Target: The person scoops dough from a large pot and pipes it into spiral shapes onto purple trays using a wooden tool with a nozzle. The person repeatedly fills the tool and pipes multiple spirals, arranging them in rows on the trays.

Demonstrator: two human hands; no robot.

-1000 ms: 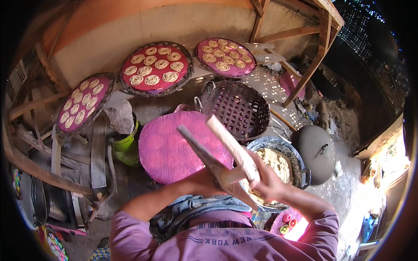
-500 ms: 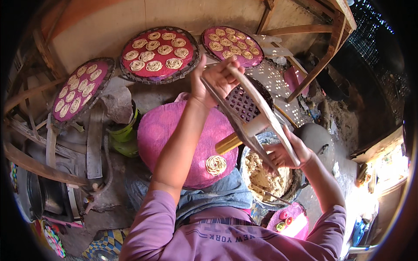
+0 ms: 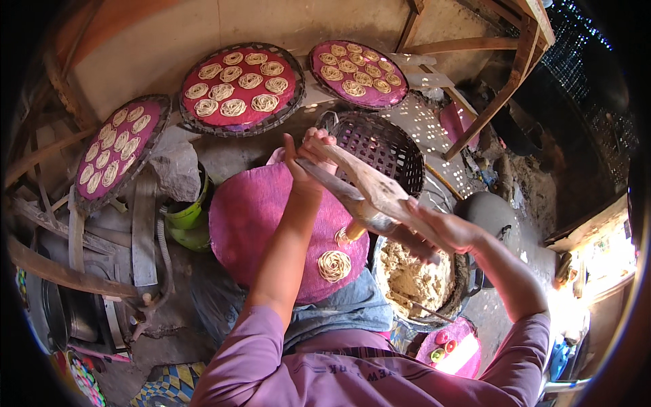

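Tan wall [image 3: 285,27] behind, round trays [image 3: 287,100] of dough coils [image 3: 264,102] before it. Wooden press [image 3: 374,184] slants above a pink round mat [image 3: 247,220], nozzle [image 3: 354,230] over its right part. Left hand [image 3: 313,157] grasps the far handle ends; right hand [image 3: 444,229], the near ends. One coil [image 3: 334,266] lies on the mat; from where I stand another, partly hidden, shows beside the nozzle.

Top: mauve short-sleeved fabric shirt [image 3: 315,381], six o'clock
Chest: dark printed lettering [image 3: 388,374]
Lap: faded blue crumpled cloth [image 3: 352,305], six o'clock
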